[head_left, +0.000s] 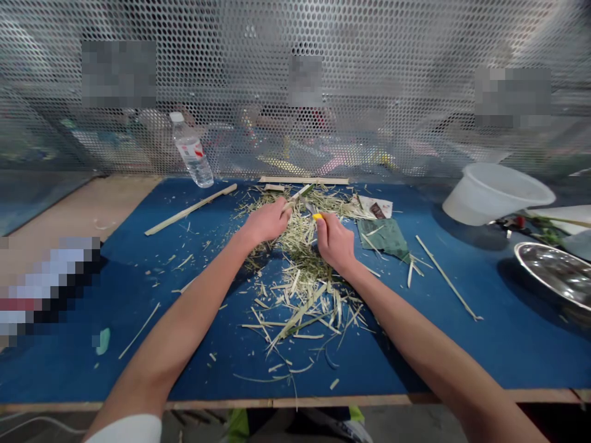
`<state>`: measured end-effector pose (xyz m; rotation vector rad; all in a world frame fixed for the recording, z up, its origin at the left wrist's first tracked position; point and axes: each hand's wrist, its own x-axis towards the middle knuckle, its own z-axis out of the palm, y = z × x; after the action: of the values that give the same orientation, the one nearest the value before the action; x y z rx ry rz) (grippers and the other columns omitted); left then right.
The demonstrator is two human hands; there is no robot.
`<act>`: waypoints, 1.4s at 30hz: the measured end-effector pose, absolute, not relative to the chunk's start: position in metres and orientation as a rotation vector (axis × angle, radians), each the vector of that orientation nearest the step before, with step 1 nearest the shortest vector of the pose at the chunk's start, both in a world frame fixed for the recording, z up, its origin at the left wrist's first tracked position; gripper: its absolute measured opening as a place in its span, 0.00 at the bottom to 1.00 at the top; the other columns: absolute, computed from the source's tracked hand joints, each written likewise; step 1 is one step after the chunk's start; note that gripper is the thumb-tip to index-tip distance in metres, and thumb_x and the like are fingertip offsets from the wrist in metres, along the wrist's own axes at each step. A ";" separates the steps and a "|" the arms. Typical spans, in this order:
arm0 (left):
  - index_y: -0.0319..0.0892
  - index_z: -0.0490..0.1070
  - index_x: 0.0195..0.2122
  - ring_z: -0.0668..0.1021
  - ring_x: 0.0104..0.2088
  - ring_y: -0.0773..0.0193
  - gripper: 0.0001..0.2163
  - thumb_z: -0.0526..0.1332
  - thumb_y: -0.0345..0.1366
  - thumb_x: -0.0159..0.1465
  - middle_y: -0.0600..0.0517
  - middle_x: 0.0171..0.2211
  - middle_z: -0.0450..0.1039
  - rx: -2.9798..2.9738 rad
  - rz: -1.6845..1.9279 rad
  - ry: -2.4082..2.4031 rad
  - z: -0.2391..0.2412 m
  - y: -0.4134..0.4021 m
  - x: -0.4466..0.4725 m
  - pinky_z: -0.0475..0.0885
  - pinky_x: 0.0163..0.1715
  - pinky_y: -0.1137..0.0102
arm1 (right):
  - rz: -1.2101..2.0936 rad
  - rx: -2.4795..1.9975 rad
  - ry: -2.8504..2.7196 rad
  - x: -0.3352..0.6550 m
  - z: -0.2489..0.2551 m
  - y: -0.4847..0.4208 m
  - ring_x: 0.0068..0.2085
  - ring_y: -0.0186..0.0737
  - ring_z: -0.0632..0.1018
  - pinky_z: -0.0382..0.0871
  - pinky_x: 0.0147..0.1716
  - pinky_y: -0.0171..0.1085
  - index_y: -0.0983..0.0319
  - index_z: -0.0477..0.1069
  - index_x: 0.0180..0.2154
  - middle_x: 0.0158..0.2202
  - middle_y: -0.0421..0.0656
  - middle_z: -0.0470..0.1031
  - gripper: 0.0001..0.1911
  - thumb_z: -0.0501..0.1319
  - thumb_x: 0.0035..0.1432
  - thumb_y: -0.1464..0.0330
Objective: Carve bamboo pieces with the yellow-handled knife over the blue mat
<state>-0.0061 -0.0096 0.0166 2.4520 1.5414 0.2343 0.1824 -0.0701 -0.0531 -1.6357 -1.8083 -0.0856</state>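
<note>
Over the middle of the blue tabletop, my left hand (271,220) is closed on a split bamboo strip (303,191) with a green outer side, which points up and to the right. My right hand (335,241) grips a yellow-handled knife (317,216), its blade angled up and left close to the strip. Whether blade and strip touch, I cannot tell. Beneath both hands lies a heap of pale and green bamboo shavings (300,246), with longer slivers spreading toward the front.
A water bottle (192,151) stands back left near a long bamboo strip (190,210). Green sandpaper-like sheet (383,239) lies right of the heap. A white plastic tub (496,194) and a steel bowl (554,271) are at right. Perforated metal screen (221,74) rises behind.
</note>
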 end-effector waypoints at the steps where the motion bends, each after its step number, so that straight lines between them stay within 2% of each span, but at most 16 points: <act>1: 0.40 0.64 0.48 0.76 0.37 0.52 0.17 0.43 0.44 0.70 0.39 0.39 0.76 2.448 0.253 1.535 0.016 -0.008 -0.007 0.63 0.32 0.63 | -0.094 -1.606 -1.785 0.185 -0.056 -0.069 0.43 0.43 0.77 0.61 0.35 0.36 0.62 0.67 0.52 0.45 0.49 0.77 0.25 0.37 0.73 0.58; 5: 0.41 0.64 0.46 0.73 0.34 0.56 0.14 0.49 0.44 0.67 0.43 0.36 0.75 2.388 0.352 1.480 0.011 -0.004 -0.009 0.62 0.32 0.64 | -0.062 -1.525 -1.814 0.191 -0.065 -0.065 0.39 0.44 0.76 0.62 0.33 0.37 0.61 0.67 0.47 0.40 0.48 0.76 0.24 0.38 0.72 0.56; 9: 0.43 0.66 0.43 0.73 0.34 0.60 0.11 0.56 0.41 0.62 0.47 0.36 0.74 2.273 0.456 1.384 0.016 -0.008 -0.006 0.62 0.32 0.66 | -0.036 -1.504 -1.862 0.190 -0.069 -0.064 0.38 0.43 0.75 0.61 0.32 0.36 0.60 0.66 0.45 0.39 0.47 0.75 0.22 0.41 0.71 0.54; 12: 0.43 0.67 0.39 0.71 0.31 0.62 0.09 0.59 0.41 0.59 0.49 0.33 0.73 2.257 0.526 1.314 0.025 -0.016 -0.001 0.60 0.30 0.67 | -0.032 -1.474 -1.886 0.188 -0.068 -0.064 0.37 0.43 0.75 0.60 0.31 0.36 0.59 0.65 0.44 0.40 0.47 0.75 0.21 0.41 0.71 0.54; 15: 0.43 0.66 0.32 0.68 0.27 0.65 0.11 0.61 0.44 0.57 0.50 0.29 0.70 2.265 0.561 1.302 0.034 -0.024 0.002 0.58 0.27 0.66 | -0.021 -1.463 -1.871 0.187 -0.067 -0.066 0.36 0.44 0.75 0.60 0.31 0.37 0.60 0.65 0.44 0.38 0.47 0.75 0.21 0.41 0.71 0.54; 20: 0.44 0.61 0.25 0.64 0.24 0.67 0.16 0.61 0.50 0.56 0.53 0.23 0.64 2.258 0.507 1.263 0.044 -0.032 0.003 0.57 0.25 0.66 | 0.029 -1.473 -1.830 0.188 -0.066 -0.067 0.35 0.45 0.75 0.60 0.31 0.37 0.59 0.65 0.44 0.37 0.47 0.75 0.20 0.41 0.71 0.55; 25: 0.44 0.59 0.25 0.63 0.23 0.68 0.18 0.62 0.53 0.56 0.54 0.23 0.62 2.250 0.539 1.269 0.045 -0.031 0.002 0.56 0.25 0.66 | 0.088 -1.424 -1.836 0.188 -0.068 -0.066 0.34 0.44 0.74 0.61 0.31 0.37 0.58 0.65 0.42 0.34 0.46 0.74 0.19 0.42 0.71 0.55; 32: 0.45 0.61 0.26 0.65 0.25 0.66 0.20 0.59 0.56 0.59 0.52 0.24 0.64 2.309 0.543 1.267 0.040 -0.030 0.002 0.58 0.26 0.65 | 0.170 -1.455 -1.957 0.189 -0.066 -0.065 0.31 0.46 0.76 0.60 0.30 0.37 0.59 0.62 0.42 0.30 0.44 0.73 0.21 0.36 0.71 0.56; 37: 0.45 0.62 0.26 0.64 0.24 0.66 0.20 0.58 0.57 0.60 0.53 0.23 0.63 2.334 0.546 1.283 0.038 -0.029 0.001 0.58 0.25 0.66 | 0.083 -1.638 -2.047 0.190 -0.059 -0.064 0.29 0.47 0.76 0.54 0.27 0.36 0.62 0.62 0.46 0.30 0.47 0.76 0.24 0.35 0.71 0.55; 42: 0.44 0.61 0.24 0.64 0.24 0.66 0.21 0.58 0.57 0.60 0.53 0.23 0.62 2.313 0.583 1.317 0.041 -0.030 0.003 0.58 0.26 0.65 | -0.094 -1.776 -2.041 0.191 -0.052 -0.061 0.28 0.43 0.76 0.50 0.26 0.36 0.64 0.65 0.46 0.33 0.50 0.79 0.26 0.37 0.71 0.54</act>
<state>0.0027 -0.0303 0.0405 2.3132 1.3175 0.5825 0.1908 -0.0605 -0.0519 -1.7764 -2.0411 -0.0941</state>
